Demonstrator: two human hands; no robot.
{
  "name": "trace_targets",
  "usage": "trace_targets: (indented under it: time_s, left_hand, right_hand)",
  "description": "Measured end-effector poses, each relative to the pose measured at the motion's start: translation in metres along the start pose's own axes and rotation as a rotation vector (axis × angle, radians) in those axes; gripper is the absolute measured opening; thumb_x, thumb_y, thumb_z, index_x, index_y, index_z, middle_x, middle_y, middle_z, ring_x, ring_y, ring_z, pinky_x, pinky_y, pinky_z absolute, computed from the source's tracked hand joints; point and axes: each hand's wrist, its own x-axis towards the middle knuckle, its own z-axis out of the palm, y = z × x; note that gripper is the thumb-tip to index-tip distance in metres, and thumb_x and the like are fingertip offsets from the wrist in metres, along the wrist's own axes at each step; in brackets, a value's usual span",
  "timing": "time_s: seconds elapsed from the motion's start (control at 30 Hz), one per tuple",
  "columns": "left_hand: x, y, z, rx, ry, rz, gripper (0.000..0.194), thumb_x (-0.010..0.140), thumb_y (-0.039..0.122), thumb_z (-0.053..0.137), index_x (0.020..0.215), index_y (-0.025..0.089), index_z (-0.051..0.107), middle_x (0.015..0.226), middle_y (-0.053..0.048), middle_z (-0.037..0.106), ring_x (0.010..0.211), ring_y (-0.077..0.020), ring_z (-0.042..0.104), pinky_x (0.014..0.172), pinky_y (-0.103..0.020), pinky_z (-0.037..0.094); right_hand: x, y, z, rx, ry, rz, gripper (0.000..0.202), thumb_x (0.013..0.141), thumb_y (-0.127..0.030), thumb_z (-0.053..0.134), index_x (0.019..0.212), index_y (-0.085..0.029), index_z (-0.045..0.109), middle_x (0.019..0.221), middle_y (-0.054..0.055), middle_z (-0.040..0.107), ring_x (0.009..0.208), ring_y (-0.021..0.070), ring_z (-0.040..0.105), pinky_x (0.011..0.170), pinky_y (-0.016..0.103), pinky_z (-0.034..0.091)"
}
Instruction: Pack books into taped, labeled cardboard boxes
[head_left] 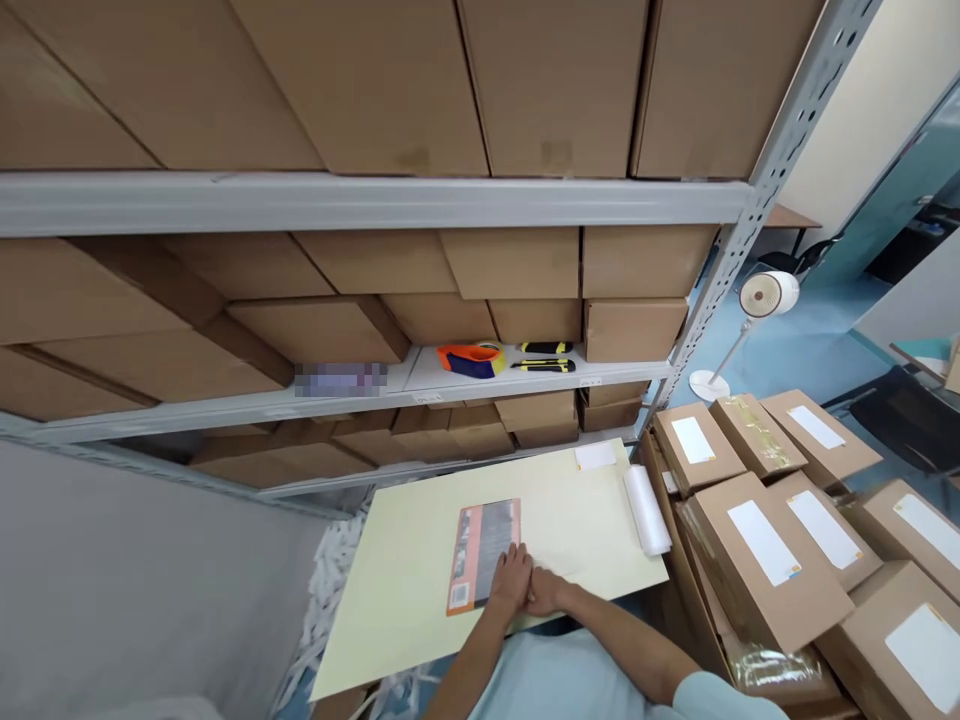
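My left hand [511,575] lies on the lower right part of a flat packet [466,555] with a pink and grey face, an orange border and a barcode. Its fingers are extended over the grey area. Against it rests my right hand [546,590], curled closed at the packet's right side; no object shows in it. Both hands touch each other over a pale yellow board [405,590]. On the board's right side are a roll of white material [646,510] and a small white paper [595,455].
Brown cartons [525,265] fill the grey metal shelves [375,205] ahead. One shelf holds an orange and blue tape dispenser [472,361] and yellow-black utility knives [544,366]. Labelled boxes [765,560] are piled at right, near a white fan [766,296]. White paper strips [326,580] lie left of the board.
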Motion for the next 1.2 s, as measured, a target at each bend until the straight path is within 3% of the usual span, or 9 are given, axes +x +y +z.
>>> trace_targets:
  time_s: [0.2, 0.4, 0.5, 0.63, 0.77, 0.83, 0.9, 1.03, 1.2]
  left_hand:
    - [-0.024, -0.007, -0.004, -0.078, 0.005, -0.050, 0.078, 0.081, 0.018, 0.057, 0.158, 0.024, 0.067, 0.185, -0.012, 0.038, 0.173, -0.0345, 0.031, 0.139, -0.058, 0.031]
    - [-0.034, 0.000, -0.022, -0.094, 0.039, -0.063, 0.064, 0.079, 0.015, 0.060, 0.140, 0.023, 0.078, 0.177, -0.015, 0.050, 0.168, -0.0370, 0.041, 0.135, -0.056, 0.039]
    - [-0.035, 0.002, -0.039, -0.117, 0.099, -0.070, 0.056, 0.074, 0.011, 0.064, 0.126, 0.021, 0.081, 0.155, -0.016, 0.072, 0.155, -0.0351, 0.061, 0.125, -0.048, 0.051]
    - [-0.019, -0.003, -0.086, -0.173, 0.286, -0.083, 0.061, 0.082, 0.007, 0.058, 0.140, 0.017, 0.075, 0.143, -0.017, 0.078, 0.140, -0.0309, 0.072, 0.121, -0.043, 0.055]
    - [0.016, -0.018, -0.170, -0.224, 0.610, -0.026, 0.073, 0.093, 0.010, 0.053, 0.166, 0.014, 0.053, 0.167, -0.019, 0.061, 0.159, -0.0322, 0.055, 0.135, -0.048, 0.042]
    - [0.031, -0.026, -0.218, -0.245, 0.767, 0.015, 0.072, 0.097, 0.012, 0.051, 0.169, 0.013, 0.049, 0.171, -0.020, 0.055, 0.160, -0.0357, 0.052, 0.134, -0.053, 0.042]
    - [0.039, -0.032, -0.262, -0.254, 0.889, 0.053, 0.069, 0.099, 0.015, 0.051, 0.168, 0.011, 0.049, 0.173, -0.022, 0.053, 0.158, -0.0374, 0.053, 0.133, -0.054, 0.043]
    - [0.036, -0.041, -0.313, -0.242, 0.992, 0.059, 0.057, 0.104, 0.018, 0.048, 0.159, 0.012, 0.058, 0.165, -0.021, 0.060, 0.152, -0.0361, 0.057, 0.130, -0.051, 0.046]
    - [0.024, -0.046, -0.306, -0.208, 0.920, -0.007, 0.049, 0.100, 0.015, 0.055, 0.146, 0.015, 0.070, 0.152, -0.020, 0.069, 0.139, -0.0364, 0.066, 0.122, -0.048, 0.053]
  right_hand:
    - [-0.009, 0.004, 0.012, -0.022, -0.057, 0.067, 0.072, 0.077, -0.040, 0.076, 0.144, -0.015, 0.072, 0.136, 0.026, 0.081, 0.117, 0.0434, 0.084, 0.099, 0.050, 0.068]
    - [-0.022, -0.016, -0.010, -0.036, -0.051, 0.119, 0.048, 0.076, -0.035, 0.080, 0.124, -0.031, 0.081, 0.109, 0.007, 0.090, 0.107, 0.0401, 0.088, 0.085, 0.047, 0.070]
    - [-0.032, -0.034, -0.057, -0.151, 0.044, 0.084, 0.030, 0.079, -0.024, 0.077, 0.107, -0.029, 0.086, 0.096, 0.004, 0.089, 0.100, 0.0361, 0.088, 0.085, 0.042, 0.069]
    - [-0.017, -0.043, -0.157, -0.180, 0.228, 0.050, 0.040, 0.094, -0.018, 0.067, 0.130, -0.020, 0.081, 0.129, 0.015, 0.084, 0.127, 0.0332, 0.079, 0.109, 0.044, 0.060]
    - [0.018, -0.051, -0.276, -0.226, 0.484, -0.023, 0.052, 0.114, -0.023, 0.047, 0.165, -0.016, 0.055, 0.173, 0.022, 0.052, 0.164, 0.0310, 0.045, 0.134, 0.050, 0.038]
    - [0.031, -0.061, -0.327, -0.371, 0.686, -0.118, 0.051, 0.116, -0.026, 0.049, 0.164, -0.013, 0.055, 0.173, 0.023, 0.051, 0.162, 0.0321, 0.044, 0.131, 0.050, 0.040]
    - [0.039, -0.073, -0.365, -0.487, 0.744, -0.092, 0.053, 0.116, -0.026, 0.051, 0.166, -0.010, 0.053, 0.173, 0.024, 0.050, 0.160, 0.0326, 0.045, 0.131, 0.049, 0.040]
    - [0.052, -0.086, -0.397, -0.572, 0.664, 0.048, 0.066, 0.111, -0.031, 0.066, 0.169, -0.005, 0.048, 0.172, 0.028, 0.051, 0.156, 0.0349, 0.049, 0.128, 0.049, 0.042]
    - [0.057, -0.084, -0.407, -0.576, 0.659, 0.080, 0.057, 0.109, -0.021, 0.063, 0.164, -0.004, 0.055, 0.158, 0.028, 0.064, 0.149, 0.0339, 0.054, 0.123, 0.046, 0.045]
